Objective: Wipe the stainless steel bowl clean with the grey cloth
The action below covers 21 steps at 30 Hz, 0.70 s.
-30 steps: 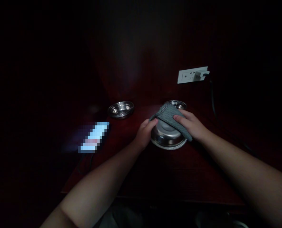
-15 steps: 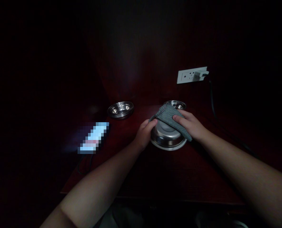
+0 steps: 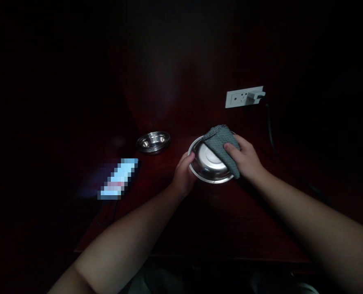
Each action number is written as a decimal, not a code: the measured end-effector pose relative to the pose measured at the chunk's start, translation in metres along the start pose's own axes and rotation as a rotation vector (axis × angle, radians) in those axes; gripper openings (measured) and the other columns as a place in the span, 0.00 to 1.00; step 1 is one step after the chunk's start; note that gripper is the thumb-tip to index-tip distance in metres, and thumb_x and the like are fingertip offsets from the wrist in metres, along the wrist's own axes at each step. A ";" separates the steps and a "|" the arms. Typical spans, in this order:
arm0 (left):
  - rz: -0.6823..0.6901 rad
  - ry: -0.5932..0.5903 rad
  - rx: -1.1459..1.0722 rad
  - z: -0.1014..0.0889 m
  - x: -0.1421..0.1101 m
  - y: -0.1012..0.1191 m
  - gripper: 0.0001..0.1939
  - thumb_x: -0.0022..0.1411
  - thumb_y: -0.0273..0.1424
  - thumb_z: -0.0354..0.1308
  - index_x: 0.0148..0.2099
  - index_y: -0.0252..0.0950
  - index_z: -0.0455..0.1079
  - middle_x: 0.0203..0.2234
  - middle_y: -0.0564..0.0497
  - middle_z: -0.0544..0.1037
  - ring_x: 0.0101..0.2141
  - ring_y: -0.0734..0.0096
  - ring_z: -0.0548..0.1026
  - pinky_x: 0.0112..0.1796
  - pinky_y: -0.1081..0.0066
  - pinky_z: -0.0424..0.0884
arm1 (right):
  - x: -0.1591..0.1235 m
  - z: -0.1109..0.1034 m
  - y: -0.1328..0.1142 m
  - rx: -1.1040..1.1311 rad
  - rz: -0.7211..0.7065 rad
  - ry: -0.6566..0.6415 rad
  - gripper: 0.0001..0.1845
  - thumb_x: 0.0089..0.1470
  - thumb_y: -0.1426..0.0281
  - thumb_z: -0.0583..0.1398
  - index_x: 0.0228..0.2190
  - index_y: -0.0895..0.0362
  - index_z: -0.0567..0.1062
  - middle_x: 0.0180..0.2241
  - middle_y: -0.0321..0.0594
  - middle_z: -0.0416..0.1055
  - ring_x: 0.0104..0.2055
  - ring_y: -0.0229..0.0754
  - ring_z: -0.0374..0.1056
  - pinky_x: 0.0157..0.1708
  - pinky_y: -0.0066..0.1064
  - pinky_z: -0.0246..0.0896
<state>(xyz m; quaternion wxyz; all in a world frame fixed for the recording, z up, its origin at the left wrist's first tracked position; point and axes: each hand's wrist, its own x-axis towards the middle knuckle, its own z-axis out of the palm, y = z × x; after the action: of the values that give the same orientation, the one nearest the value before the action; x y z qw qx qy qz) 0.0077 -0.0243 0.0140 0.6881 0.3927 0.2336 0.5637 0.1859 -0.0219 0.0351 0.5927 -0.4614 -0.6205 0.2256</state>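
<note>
A shiny metal bowl (image 3: 210, 158) is held up over the table, its inside facing me. My left hand (image 3: 185, 173) grips its left rim, thumb over the edge and the other fingers mostly hidden beneath. Against the bowl's right side lies a folded grey-green cloth (image 3: 222, 145). My right hand (image 3: 245, 158) is closed on that cloth, thumb on top, pressing it over the rim. The far right of the bowl is covered by the cloth and fingers.
Stacked metal bowls (image 3: 153, 142) stand at the back left of the dark red table (image 3: 230, 228). A lit phone (image 3: 119, 178), blurred out, lies at the left with a cable. A wall socket (image 3: 244, 97) holds a plug with a hanging cord.
The bowl has turned from showing its underside to showing its inside. My left hand now holds its rim, away from the cloth. Another bowl behind is now hidden.
</note>
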 end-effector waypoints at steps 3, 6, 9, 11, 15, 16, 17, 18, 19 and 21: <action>-0.062 -0.109 0.059 0.002 -0.008 0.002 0.30 0.52 0.37 0.65 0.57 0.39 0.63 0.53 0.44 0.72 0.51 0.54 0.72 0.46 0.58 0.71 | 0.001 -0.002 0.000 -0.024 -0.006 0.074 0.14 0.53 0.58 0.59 0.37 0.54 0.72 0.36 0.41 0.73 0.39 0.48 0.69 0.41 0.40 0.64; -0.069 -0.137 0.125 0.001 -0.011 0.002 0.35 0.50 0.35 0.67 0.59 0.42 0.60 0.56 0.43 0.70 0.51 0.53 0.72 0.44 0.58 0.72 | 0.002 -0.003 -0.001 -0.030 -0.015 0.078 0.14 0.53 0.56 0.59 0.36 0.53 0.72 0.37 0.41 0.73 0.41 0.50 0.69 0.43 0.41 0.64; -0.052 -0.126 0.161 0.001 -0.010 0.001 0.35 0.49 0.36 0.68 0.58 0.41 0.60 0.55 0.43 0.70 0.50 0.53 0.72 0.43 0.58 0.73 | 0.003 -0.004 0.001 -0.015 0.008 0.055 0.15 0.53 0.56 0.59 0.35 0.53 0.72 0.36 0.41 0.73 0.41 0.49 0.69 0.42 0.41 0.64; -0.036 -0.112 0.180 0.002 -0.008 0.001 0.34 0.49 0.36 0.68 0.57 0.40 0.61 0.54 0.43 0.71 0.49 0.53 0.72 0.42 0.59 0.72 | 0.003 -0.004 0.003 -0.004 0.037 0.044 0.15 0.53 0.55 0.59 0.34 0.54 0.72 0.35 0.40 0.73 0.38 0.48 0.68 0.40 0.40 0.64; -0.023 -0.037 0.202 0.004 -0.006 0.003 0.30 0.48 0.38 0.68 0.53 0.39 0.64 0.47 0.44 0.74 0.47 0.53 0.73 0.42 0.60 0.71 | 0.003 -0.004 0.004 -0.005 0.042 0.031 0.15 0.53 0.55 0.59 0.34 0.53 0.72 0.34 0.40 0.72 0.37 0.48 0.68 0.39 0.39 0.63; -0.024 -0.020 0.202 0.004 -0.005 0.003 0.30 0.47 0.38 0.68 0.51 0.39 0.65 0.45 0.45 0.74 0.46 0.54 0.73 0.42 0.59 0.71 | 0.003 -0.004 0.003 -0.006 0.039 0.032 0.15 0.52 0.55 0.59 0.34 0.53 0.72 0.34 0.40 0.72 0.38 0.48 0.68 0.39 0.39 0.63; -0.022 -0.007 0.202 0.004 -0.005 0.004 0.29 0.47 0.39 0.68 0.51 0.39 0.66 0.44 0.46 0.75 0.46 0.54 0.73 0.43 0.59 0.71 | 0.003 -0.004 0.002 -0.005 0.040 0.033 0.15 0.52 0.55 0.59 0.34 0.53 0.72 0.35 0.40 0.72 0.38 0.48 0.68 0.40 0.39 0.63; -0.023 0.000 0.202 0.004 -0.005 0.004 0.28 0.47 0.39 0.68 0.50 0.39 0.66 0.44 0.46 0.75 0.45 0.54 0.73 0.43 0.59 0.70 | 0.003 -0.004 0.002 -0.006 0.045 0.033 0.14 0.52 0.55 0.59 0.34 0.53 0.72 0.35 0.40 0.72 0.39 0.48 0.68 0.40 0.39 0.64; -0.023 0.005 0.203 0.004 -0.004 0.004 0.28 0.47 0.39 0.68 0.50 0.39 0.66 0.43 0.47 0.75 0.45 0.54 0.73 0.42 0.59 0.70 | 0.003 -0.004 0.001 -0.006 0.051 0.032 0.14 0.52 0.55 0.60 0.34 0.53 0.72 0.35 0.40 0.72 0.39 0.49 0.69 0.40 0.39 0.64; -0.030 0.009 0.204 0.003 -0.003 0.004 0.27 0.48 0.40 0.67 0.50 0.40 0.67 0.44 0.46 0.75 0.46 0.54 0.73 0.42 0.60 0.70 | 0.003 -0.004 0.001 -0.006 0.066 0.030 0.14 0.52 0.56 0.60 0.34 0.52 0.72 0.34 0.40 0.72 0.39 0.49 0.69 0.40 0.39 0.64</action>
<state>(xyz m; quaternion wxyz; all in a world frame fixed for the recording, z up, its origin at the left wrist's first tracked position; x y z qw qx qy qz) 0.0066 -0.0280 0.0187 0.6519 0.4546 0.2985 0.5285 0.1903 -0.0206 0.0368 0.5928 -0.4869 -0.5965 0.2360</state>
